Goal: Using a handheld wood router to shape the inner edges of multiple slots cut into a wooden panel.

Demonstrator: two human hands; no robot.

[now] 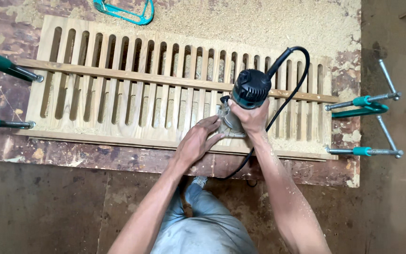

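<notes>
A long wooden panel (118, 101) with several parallel slots lies flat on a worn workbench (71, 157). A thin wooden strip (132, 75) runs lengthwise across it. A small hand-held router (246, 96) with a dark top and a black cord (285, 101) stands on the panel right of centre. My right hand (251, 117) grips the router's body. My left hand (197, 141) rests on the panel and touches the router's base from the left.
Green-handled clamps hold the panel at the left (5, 66) and right (365, 101) ends. Sawdust (259, 23) covers the bench behind the panel. A teal tool frame (128, 11) lies at the far edge. My knees and grey trousers (207, 221) are below.
</notes>
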